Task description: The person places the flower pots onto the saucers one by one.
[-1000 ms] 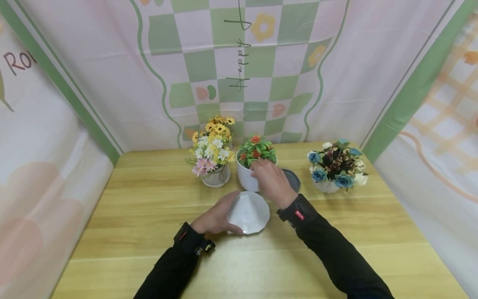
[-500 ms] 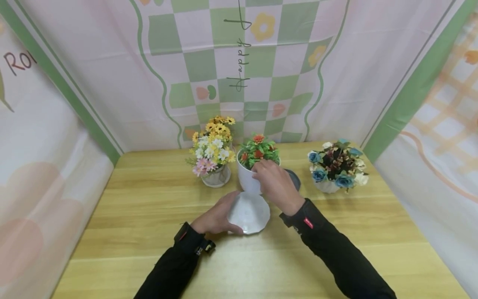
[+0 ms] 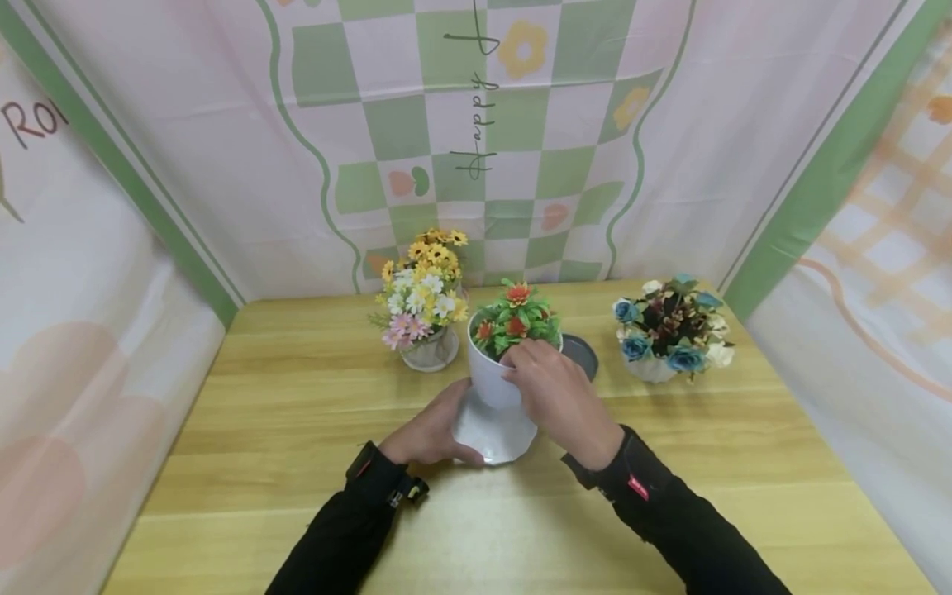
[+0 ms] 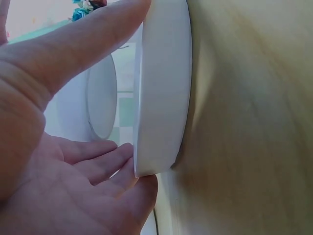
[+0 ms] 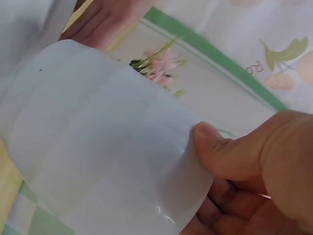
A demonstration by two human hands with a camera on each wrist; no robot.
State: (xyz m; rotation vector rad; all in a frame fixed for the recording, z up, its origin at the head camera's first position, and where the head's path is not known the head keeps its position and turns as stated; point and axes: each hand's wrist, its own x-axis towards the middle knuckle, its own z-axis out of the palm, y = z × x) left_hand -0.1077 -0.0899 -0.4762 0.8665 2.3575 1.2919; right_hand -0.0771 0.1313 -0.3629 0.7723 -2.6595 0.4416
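Note:
My right hand [image 3: 558,395] pinches the rim of a white flowerpot [image 3: 492,380], thumb on one side and fingers on the other. Red flowers and green leaves [image 3: 513,321] fill this pot. In the left wrist view the pot's base hangs a little above a white faceted saucer [image 3: 494,434], with a gap between them. The saucer [image 4: 164,88] lies on the table, and my left hand [image 3: 435,426] spans its left edge, thumb at the near side and fingers at the far side. The right wrist view shows the pot's smooth wall [image 5: 107,132] close up.
Left of the pot stands a potted bunch of yellow, white and pink flowers [image 3: 424,297]. A dark grey round saucer [image 3: 580,355] lies behind my right hand. Farther right is a white pot of blue and cream roses [image 3: 669,330]. Printed cloth [image 3: 521,132] hangs behind the wooden table [image 3: 283,430].
My right hand has brought the flowerpot toward me, from behind the white saucer to over its far part. The left hand and the saucer have stayed in place.

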